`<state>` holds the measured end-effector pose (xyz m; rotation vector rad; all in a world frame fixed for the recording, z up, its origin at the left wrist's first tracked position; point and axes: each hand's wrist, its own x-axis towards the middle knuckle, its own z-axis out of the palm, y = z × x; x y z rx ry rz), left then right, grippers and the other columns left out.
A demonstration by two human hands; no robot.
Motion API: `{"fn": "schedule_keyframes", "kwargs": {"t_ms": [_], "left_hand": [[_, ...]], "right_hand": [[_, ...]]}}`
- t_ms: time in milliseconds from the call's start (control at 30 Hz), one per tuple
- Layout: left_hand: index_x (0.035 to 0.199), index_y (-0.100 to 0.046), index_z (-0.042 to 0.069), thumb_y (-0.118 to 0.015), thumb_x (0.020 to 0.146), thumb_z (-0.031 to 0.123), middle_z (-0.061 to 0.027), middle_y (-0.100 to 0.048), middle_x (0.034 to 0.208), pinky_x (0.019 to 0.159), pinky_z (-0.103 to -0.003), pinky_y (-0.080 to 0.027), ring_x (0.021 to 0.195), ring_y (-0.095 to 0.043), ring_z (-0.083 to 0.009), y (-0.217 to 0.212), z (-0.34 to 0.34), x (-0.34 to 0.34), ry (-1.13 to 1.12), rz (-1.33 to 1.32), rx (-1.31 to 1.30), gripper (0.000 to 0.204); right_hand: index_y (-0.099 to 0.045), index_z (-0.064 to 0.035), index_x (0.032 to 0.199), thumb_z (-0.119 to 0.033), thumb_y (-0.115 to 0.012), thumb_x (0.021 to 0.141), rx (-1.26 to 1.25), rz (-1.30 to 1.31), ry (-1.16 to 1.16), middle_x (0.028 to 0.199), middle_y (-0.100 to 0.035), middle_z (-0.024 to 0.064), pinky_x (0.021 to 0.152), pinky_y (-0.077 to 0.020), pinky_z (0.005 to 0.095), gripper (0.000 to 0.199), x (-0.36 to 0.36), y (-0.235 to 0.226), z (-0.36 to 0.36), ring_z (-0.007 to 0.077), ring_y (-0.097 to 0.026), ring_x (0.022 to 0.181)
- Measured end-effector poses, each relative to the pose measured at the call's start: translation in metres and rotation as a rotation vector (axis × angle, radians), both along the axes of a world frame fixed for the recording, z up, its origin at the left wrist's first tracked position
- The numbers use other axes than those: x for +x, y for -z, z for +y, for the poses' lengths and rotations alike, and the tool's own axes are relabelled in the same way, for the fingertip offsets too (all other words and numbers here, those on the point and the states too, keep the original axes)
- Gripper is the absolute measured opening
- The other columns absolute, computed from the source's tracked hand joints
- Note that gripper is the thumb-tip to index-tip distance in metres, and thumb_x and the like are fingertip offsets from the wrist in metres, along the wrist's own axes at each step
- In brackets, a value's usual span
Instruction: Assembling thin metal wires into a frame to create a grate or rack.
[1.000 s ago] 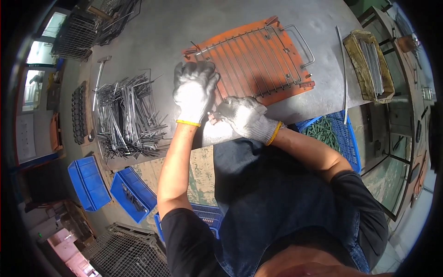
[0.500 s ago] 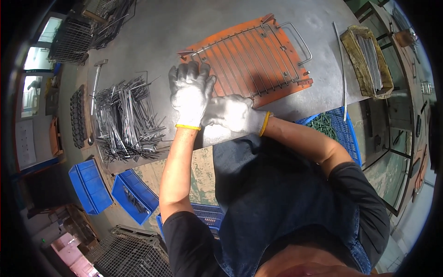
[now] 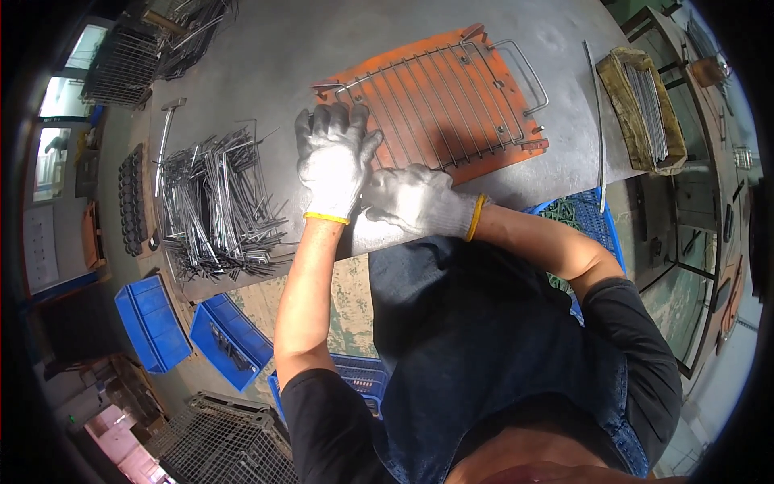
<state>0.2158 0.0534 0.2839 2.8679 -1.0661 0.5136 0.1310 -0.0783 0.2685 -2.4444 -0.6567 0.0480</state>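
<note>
An orange plate fixture [image 3: 516, 97] lies on the metal table, with a grid of thin steel rods [image 3: 435, 101] on it. A bent wire handle [image 3: 538, 81] sticks out at its right end. My left hand [image 3: 332, 157], in a grey-white glove with a yellow cuff, rests at the fixture's left end. Its fingers point away from me, stretched out, with the thumb apart; the wire under them is mostly covered. Beside it, my gloved right hand [image 3: 415, 198] is closed at the fixture's near left corner. Whatever its curled fingers hold, if anything, is hidden.
Left of my hands, bent steel rods [image 3: 214, 206] lie heaped, with a hammer [image 3: 167, 141] beyond. A long rod [image 3: 595, 121] and a yellowish box of rods [image 3: 641, 109] lie to the right. Blue bins [image 3: 230, 343] stand below the table's near edge.
My right hand has shifted slightly to the right, opening a small gap from my left hand. The left hand stays nearly in place, and the grid has not visibly moved on the fixture.
</note>
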Motion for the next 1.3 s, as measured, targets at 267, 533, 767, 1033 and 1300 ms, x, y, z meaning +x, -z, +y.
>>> {"fn": "schedule_keyframes", "kwargs": {"t_ms": [267,533,767,1033,1300], "left_hand": [[0.112,-0.059,0.013,-0.055,0.082,0.034,-0.0077,-0.057,0.110,0.101,-0.042,-0.029,0.105,-0.051,-0.0234,-0.004,-0.001,-0.005,0.001,0.009,-0.122,0.038],[0.116,-0.057,0.013,-0.057,0.081,0.028,-0.0068,-0.058,0.111,0.098,-0.039,-0.035,0.103,-0.053,-0.0253,-0.004,0.002,-0.002,0.128,0.102,0.002,0.037],[0.120,-0.054,0.021,-0.056,0.082,0.032,-0.0074,-0.058,0.112,0.092,-0.038,-0.041,0.106,-0.050,-0.0327,-0.007,0.000,-0.008,0.019,0.181,-0.096,0.040],[0.117,-0.055,0.021,-0.055,0.083,0.031,-0.0074,-0.057,0.114,0.092,-0.038,-0.041,0.110,-0.048,-0.0324,-0.002,0.002,-0.005,0.060,0.081,-0.055,0.036],[0.096,-0.065,0.013,-0.059,0.080,0.029,-0.0119,-0.060,0.106,0.086,-0.038,-0.044,0.107,-0.051,-0.0322,0.004,0.006,-0.008,0.027,0.076,-0.147,0.022]], "right_hand": [[-0.057,-0.0109,0.099,-0.040,-0.052,0.084,0.133,-0.120,0.054,0.080,-0.062,0.0096,0.061,-0.0485,0.0426,0.033,-0.003,0.017,0.000,0.0288,-0.062,0.068],[-0.059,-0.0097,0.098,-0.041,-0.053,0.084,0.168,-0.134,0.028,0.083,-0.059,0.0104,0.063,-0.0472,0.0389,0.035,-0.005,0.018,0.003,0.0256,-0.059,0.074],[-0.060,-0.0117,0.096,-0.043,-0.049,0.087,0.093,-0.099,0.064,0.082,-0.057,0.0100,0.060,-0.0477,0.0386,0.034,-0.007,0.016,0.006,0.0251,-0.059,0.069],[-0.059,-0.0102,0.106,-0.034,-0.053,0.087,0.244,-0.161,0.200,0.094,-0.056,0.0100,0.068,-0.0502,0.0407,0.032,-0.003,0.010,-0.014,0.0266,-0.061,0.082],[-0.045,-0.0011,0.117,-0.016,-0.045,0.086,-0.163,0.039,0.199,0.092,-0.061,0.0164,0.061,-0.0515,0.0395,0.034,0.097,-0.036,-0.020,0.0307,-0.063,0.080]]}}
